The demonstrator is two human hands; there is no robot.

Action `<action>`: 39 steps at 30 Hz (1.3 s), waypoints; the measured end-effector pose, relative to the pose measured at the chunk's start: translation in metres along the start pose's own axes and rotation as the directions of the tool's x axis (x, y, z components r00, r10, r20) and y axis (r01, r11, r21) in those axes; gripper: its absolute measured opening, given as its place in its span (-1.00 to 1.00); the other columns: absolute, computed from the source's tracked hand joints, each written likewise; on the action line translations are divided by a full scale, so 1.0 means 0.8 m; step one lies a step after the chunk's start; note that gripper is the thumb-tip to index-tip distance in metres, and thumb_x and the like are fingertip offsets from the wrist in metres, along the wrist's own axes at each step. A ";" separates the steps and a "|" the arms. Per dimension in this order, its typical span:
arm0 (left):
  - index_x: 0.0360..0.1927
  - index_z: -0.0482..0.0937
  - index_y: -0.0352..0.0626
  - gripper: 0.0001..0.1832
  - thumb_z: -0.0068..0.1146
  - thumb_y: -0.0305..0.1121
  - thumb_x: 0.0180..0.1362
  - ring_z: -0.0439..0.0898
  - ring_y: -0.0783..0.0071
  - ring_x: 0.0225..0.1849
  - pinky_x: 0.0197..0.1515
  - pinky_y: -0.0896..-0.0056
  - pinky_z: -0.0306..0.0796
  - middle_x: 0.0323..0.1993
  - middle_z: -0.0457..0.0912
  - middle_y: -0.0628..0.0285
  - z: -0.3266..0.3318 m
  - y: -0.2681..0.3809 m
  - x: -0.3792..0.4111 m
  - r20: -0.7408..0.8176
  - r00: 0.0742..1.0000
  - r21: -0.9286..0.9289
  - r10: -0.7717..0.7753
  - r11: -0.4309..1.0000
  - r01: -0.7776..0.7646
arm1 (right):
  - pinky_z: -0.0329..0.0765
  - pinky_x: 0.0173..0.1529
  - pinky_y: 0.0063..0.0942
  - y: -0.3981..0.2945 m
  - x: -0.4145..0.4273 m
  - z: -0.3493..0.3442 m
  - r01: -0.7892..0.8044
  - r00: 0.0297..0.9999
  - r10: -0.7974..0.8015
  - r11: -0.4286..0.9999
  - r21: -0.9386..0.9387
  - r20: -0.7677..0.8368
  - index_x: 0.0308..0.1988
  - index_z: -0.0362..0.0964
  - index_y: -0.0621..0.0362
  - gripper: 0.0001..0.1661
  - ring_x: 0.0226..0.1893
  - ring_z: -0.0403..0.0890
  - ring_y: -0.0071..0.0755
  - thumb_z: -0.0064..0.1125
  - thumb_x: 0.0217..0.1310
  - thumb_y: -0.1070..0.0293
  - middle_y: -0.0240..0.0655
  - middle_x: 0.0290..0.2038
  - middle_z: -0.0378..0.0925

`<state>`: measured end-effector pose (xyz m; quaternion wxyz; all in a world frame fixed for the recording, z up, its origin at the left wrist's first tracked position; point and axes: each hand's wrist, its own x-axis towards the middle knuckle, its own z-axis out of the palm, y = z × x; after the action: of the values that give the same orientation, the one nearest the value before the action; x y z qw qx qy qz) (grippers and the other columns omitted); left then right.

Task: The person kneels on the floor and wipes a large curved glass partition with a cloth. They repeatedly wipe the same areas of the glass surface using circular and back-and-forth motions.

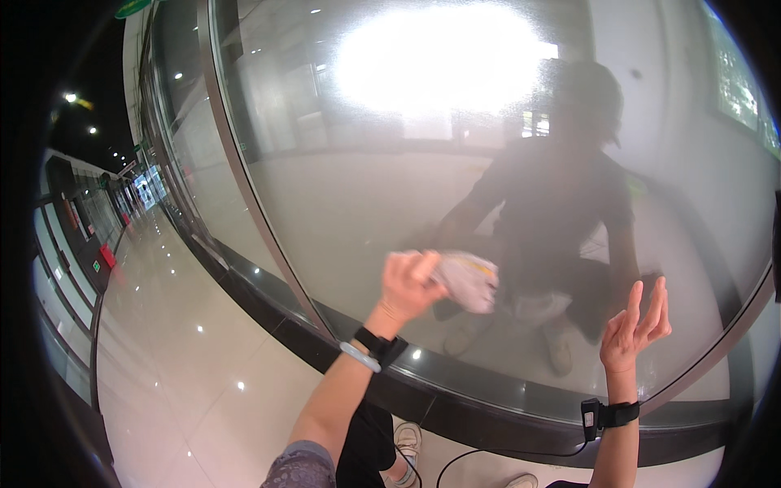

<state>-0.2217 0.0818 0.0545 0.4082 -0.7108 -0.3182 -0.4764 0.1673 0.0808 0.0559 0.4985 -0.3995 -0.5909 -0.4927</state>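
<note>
My left hand (410, 283) grips a folded light-grey cloth (468, 283) with a yellow patch along its upper edge. The cloth is slightly blurred and lies against or just before a large glass pane (341, 201). To the right, my right hand (637, 323) is raised at the pane with its fingers apart and nothing in it. Whether its fingertips touch the glass, I cannot tell. A dark reflection of a crouching person and a bright white glare show in the pane. A black strap and a pale bangle circle my left wrist; a strapped device sits on my right.
A metal window frame post (259, 219) rises left of the pane. Below it runs a black stone sill (451, 405). A black cable (512, 451) hangs from the right-wrist device. Glossy floor tiles (201, 366) lead down a corridor, with a red box (108, 255) by the far wall.
</note>
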 end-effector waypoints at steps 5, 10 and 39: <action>0.16 0.40 -0.37 -0.58 0.05 -0.32 0.32 0.42 -0.12 -0.02 0.10 -0.02 0.30 -0.04 0.40 -0.11 -0.045 -0.102 0.049 -0.415 0.653 0.185 -0.633 0.645 0.742 | 0.16 0.05 -0.31 -0.006 -0.001 0.003 0.001 1.000 -0.001 1.000 -0.017 -0.016 0.25 0.40 0.14 -0.31 0.30 0.28 -0.10 -0.13 0.08 0.63 0.04 0.36 0.27; 0.19 0.38 -0.39 -0.56 0.04 -0.47 0.24 0.40 -0.24 0.14 0.20 -0.02 0.29 0.11 0.39 -0.18 -0.025 -0.048 0.095 -0.457 0.722 0.023 -0.520 0.805 0.593 | 0.16 0.05 -0.30 -0.007 -0.002 0.003 -0.011 1.000 0.011 1.000 0.003 -0.023 0.27 0.38 0.16 -0.32 0.31 0.28 -0.07 -0.15 0.12 0.62 0.05 0.36 0.26; 0.10 0.45 -0.17 -0.63 0.05 -0.57 0.19 0.49 -0.08 -0.01 0.01 0.03 0.46 0.09 0.38 -0.05 -0.124 -0.196 0.252 -0.366 0.797 0.211 -0.480 0.791 0.574 | 0.20 0.10 -0.24 0.005 -0.006 -0.012 0.028 0.999 -0.025 0.998 -0.056 0.047 0.29 0.33 0.22 -0.36 0.34 0.24 0.02 -0.19 0.20 0.59 0.09 0.39 0.20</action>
<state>-0.3259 0.0797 0.3076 0.4064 -0.4395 -0.5124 -0.6157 0.1742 0.0724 0.0524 0.4665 -0.4168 -0.5935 -0.5063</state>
